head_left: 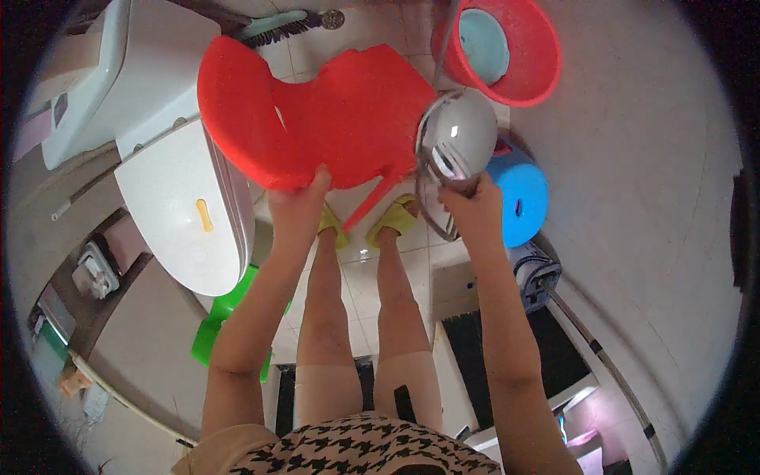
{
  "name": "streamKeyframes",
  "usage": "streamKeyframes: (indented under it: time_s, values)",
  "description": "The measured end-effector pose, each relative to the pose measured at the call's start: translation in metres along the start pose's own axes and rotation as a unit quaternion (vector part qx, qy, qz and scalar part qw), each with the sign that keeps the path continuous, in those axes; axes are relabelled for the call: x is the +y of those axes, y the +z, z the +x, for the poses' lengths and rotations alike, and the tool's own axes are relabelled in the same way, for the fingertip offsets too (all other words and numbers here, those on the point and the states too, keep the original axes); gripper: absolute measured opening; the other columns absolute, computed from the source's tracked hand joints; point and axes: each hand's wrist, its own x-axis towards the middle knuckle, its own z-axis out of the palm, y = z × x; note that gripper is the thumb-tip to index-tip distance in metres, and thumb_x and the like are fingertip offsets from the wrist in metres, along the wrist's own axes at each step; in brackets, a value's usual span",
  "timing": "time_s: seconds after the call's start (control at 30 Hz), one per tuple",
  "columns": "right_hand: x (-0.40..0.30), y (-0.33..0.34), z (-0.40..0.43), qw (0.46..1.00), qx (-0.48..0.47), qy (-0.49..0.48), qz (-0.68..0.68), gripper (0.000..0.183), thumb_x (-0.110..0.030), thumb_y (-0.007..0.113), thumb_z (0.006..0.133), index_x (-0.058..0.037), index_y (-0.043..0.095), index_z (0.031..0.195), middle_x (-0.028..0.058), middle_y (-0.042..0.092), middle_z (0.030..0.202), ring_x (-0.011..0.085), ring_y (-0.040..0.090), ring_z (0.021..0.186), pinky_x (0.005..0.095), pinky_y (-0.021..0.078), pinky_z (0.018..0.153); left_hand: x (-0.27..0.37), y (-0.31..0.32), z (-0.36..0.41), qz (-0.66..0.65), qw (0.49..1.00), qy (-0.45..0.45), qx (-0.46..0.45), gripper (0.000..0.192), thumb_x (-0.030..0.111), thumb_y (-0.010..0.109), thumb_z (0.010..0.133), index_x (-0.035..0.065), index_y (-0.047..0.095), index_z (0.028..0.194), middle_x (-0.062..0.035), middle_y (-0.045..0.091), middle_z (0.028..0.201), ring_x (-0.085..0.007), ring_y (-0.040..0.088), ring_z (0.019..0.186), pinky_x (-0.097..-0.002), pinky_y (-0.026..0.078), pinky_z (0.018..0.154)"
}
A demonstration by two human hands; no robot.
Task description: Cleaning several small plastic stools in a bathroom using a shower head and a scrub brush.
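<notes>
My left hand (303, 199) grips the near edge of a bright red plastic piece (356, 113), which looks like a small chair with a curved back. One thin leg (374, 202) of it points down towards my feet. In my right hand (475, 205) is a shiny domed metal object (463, 130) with a round rim. Whether it is a bowl or a shower head I cannot tell. It overlaps the right side of the red piece, and my fingers close around its lower part. Whether the two touch is unclear.
On the left stands a white toilet (172, 219), lid down. A scrubbing brush (279, 27) lies beyond. Top right, a red bucket (543, 53) holds a pale blue basin (484, 44). A blue stool (522, 202) stands right, a green stool (228, 309) left. Yellow-green slippers (389, 225) are on my feet.
</notes>
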Motion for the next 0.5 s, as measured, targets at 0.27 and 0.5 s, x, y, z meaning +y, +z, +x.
streamKeyframes:
  time_s: [0.27,0.5]
  values:
    - [0.002,0.019,0.021,0.992,-0.009,0.049,0.114,0.02,-0.007,0.067,0.077,0.0045,0.057,0.089,0.0082,0.062,0.069,0.0113,0.056,0.056,0.0252,0.0441,0.05,-0.044,0.008,0.025,0.207,0.973,0.098,0.002,0.037,0.014,0.068,0.08,-0.0009,0.055,0.111,-0.0128,0.063,0.102,-0.0225,0.062,0.093,-0.0336,0.049,0.079]
    - [0.029,0.041,0.017,0.999,0.006,-0.006,0.054,0.023,-0.008,0.068,0.075,0.0054,0.057,0.09,0.0098,0.063,0.072,0.0118,0.057,0.057,0.0257,0.0446,0.051,-0.115,-0.016,0.015,0.127,0.991,0.042,-0.021,0.033,0.02,0.07,0.078,-0.0001,0.059,0.101,-0.0088,0.064,0.092,-0.0186,0.061,0.085,-0.033,0.048,0.075]
